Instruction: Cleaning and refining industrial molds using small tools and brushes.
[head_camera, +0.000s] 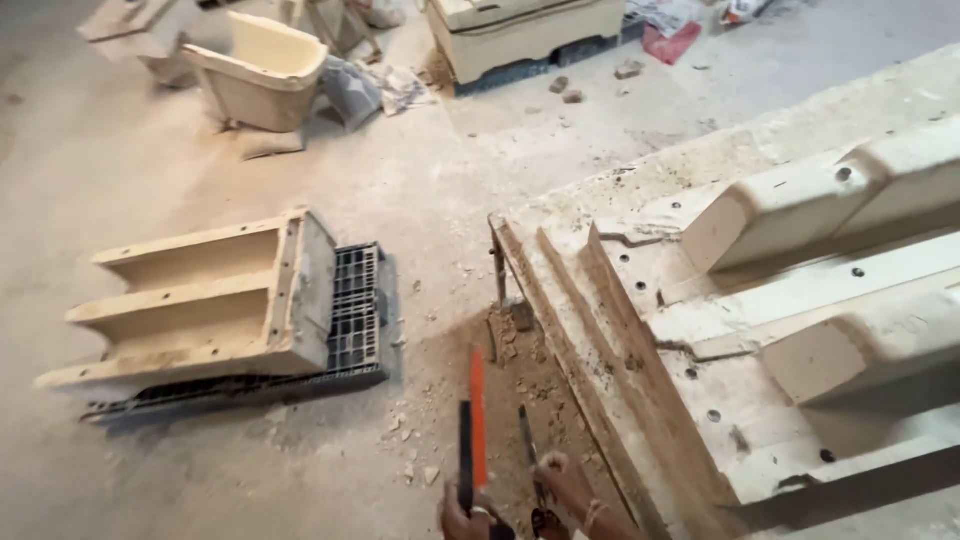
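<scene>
At the bottom edge, our left hand (462, 518) curls its fingers (478, 512) tight around an orange and black blade (473, 430) pointing upward. Our right hand (565, 482) grips a thin dark tool (527, 438), just beside the plaster mould (740, 300).

The concrete floor (120, 160) was dusty and carried all items. A black slatted pallet (355, 310) lay toward the left, bearing a pale shelved mould block (200, 310). A large plaster mould (760, 320) rested at the right side. Clay crumbs and dirt (510, 390) lay on the floor beside its near corner. A cream tub-shaped mould (262, 75) stood at the far left, with rubble and papers (395, 88) beside it.
</scene>
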